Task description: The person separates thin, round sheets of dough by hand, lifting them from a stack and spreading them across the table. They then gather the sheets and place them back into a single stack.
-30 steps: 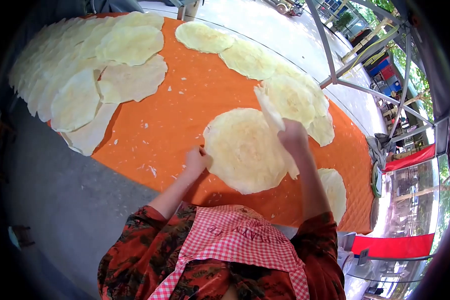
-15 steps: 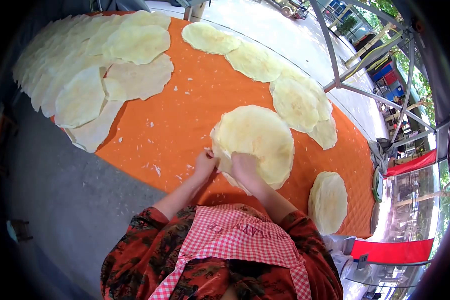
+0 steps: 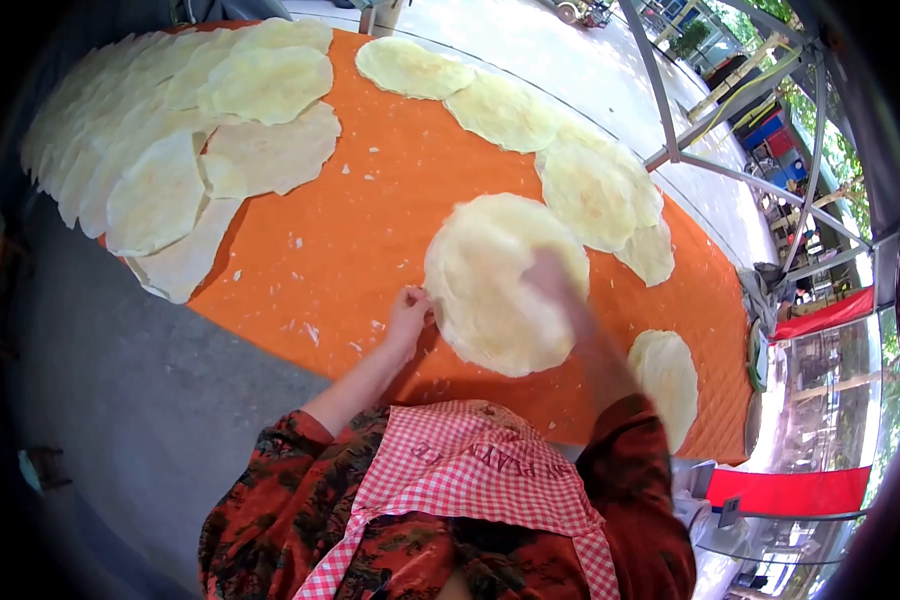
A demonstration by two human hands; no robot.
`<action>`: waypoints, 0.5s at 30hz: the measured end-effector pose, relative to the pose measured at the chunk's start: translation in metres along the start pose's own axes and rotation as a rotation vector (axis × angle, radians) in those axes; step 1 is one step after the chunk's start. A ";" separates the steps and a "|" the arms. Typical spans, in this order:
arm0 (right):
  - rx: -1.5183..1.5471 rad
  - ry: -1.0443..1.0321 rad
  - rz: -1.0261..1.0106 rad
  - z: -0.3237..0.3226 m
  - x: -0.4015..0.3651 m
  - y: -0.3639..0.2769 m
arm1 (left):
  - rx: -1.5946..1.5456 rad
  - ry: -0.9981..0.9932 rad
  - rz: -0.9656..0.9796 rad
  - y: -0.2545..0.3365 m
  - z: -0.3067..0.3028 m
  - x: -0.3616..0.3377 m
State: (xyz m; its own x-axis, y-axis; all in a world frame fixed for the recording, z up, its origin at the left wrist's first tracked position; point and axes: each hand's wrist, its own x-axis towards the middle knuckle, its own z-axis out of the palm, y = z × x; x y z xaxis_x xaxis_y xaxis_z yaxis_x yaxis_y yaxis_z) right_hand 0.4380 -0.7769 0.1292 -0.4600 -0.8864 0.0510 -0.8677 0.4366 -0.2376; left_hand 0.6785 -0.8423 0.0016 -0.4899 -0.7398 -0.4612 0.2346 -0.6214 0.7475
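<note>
Pale round stack (image 3: 490,325) lay on orange tabletop (image 3: 370,220), right of left hand (image 3: 410,314), beneath right hand (image 3: 555,278). Left fingers bunched at rim, hold unclear; right blurred, opening unclear. Right forearm (image 3: 607,360) crossed between stack and side pile (image 3: 665,390). Overlapping sheets (image 3: 155,195) far left. Sheets thin, ragged-edged; tabletop cover quilted, flake-strewn.
</note>
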 end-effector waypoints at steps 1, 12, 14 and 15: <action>0.071 0.201 0.011 -0.035 0.016 0.011 | 0.021 0.022 -0.008 0.001 -0.003 -0.003; -0.212 0.096 -0.119 0.009 -0.072 -0.032 | 0.220 0.011 0.053 -0.025 0.011 0.007; -0.246 0.037 -0.189 0.077 -0.085 -0.012 | 0.216 0.011 0.028 -0.026 0.015 0.004; -0.217 0.053 -0.190 0.082 -0.087 -0.015 | 0.217 0.013 0.011 -0.025 0.016 0.002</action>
State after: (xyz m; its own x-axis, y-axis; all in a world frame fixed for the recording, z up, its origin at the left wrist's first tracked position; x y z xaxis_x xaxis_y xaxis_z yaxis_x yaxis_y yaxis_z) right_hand 0.5066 -0.7185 0.0489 -0.2898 -0.9486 0.1271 -0.9566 0.2914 -0.0063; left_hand 0.6585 -0.8237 -0.0107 -0.4772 -0.7504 -0.4573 0.0530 -0.5440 0.8374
